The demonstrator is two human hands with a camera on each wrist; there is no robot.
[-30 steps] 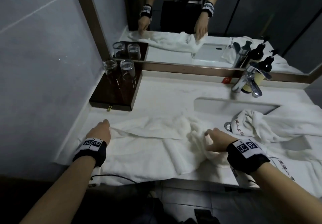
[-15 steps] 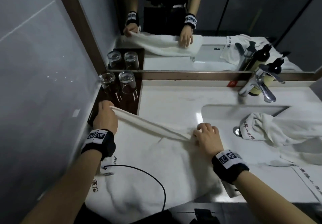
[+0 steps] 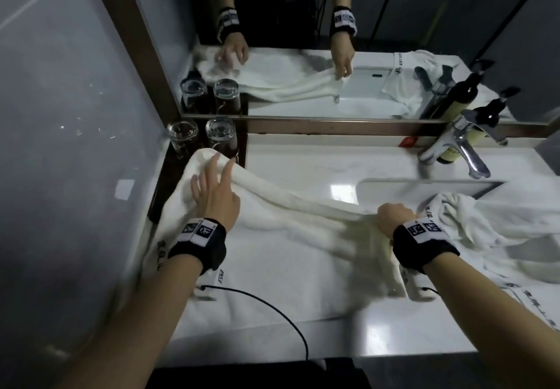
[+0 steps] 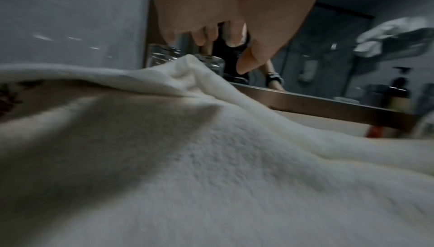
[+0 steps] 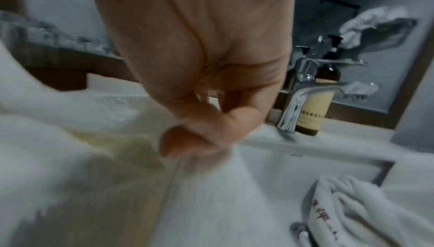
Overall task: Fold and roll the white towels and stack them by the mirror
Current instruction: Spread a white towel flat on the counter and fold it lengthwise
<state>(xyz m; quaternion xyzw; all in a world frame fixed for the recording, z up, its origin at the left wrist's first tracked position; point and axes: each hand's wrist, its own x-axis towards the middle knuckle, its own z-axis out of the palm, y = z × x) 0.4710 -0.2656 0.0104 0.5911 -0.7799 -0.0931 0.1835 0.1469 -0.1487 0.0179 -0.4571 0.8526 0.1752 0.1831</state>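
Your left hand [image 3: 213, 188] has let go of the towel's far edge since half a second ago: then it was curled round that edge near the wooden tray, now its fingers [image 4: 204, 35] are straight and spread, lying over the fold at the worktop's far-left corner. The left wrist view shows them hovering just over the cloth, so whether they press it or only skim it you cannot tell. Your right hand [image 3: 394, 217] has slid toward the basin [image 3: 424, 184] and is curled tight, thumb and fingers pinching a bunched part of the white towel [image 3: 288, 255]; the cloth between your hands is drawn into a taut ridge.

That towel lies spread across the worktop's left half, its near edge hanging over the front edge, its far-left corner lapping onto the tray [image 3: 163, 194] just beside the two glasses [image 3: 219, 134]. A second towel [image 3: 472, 222] sits crumpled over the basin's near-right side.

By the look of it you're smoothing the first fold flat. Rolling hasn't begun, and nothing is stacked by the mirror [image 3: 333, 85] yet. Mind those glasses as you sweep left.
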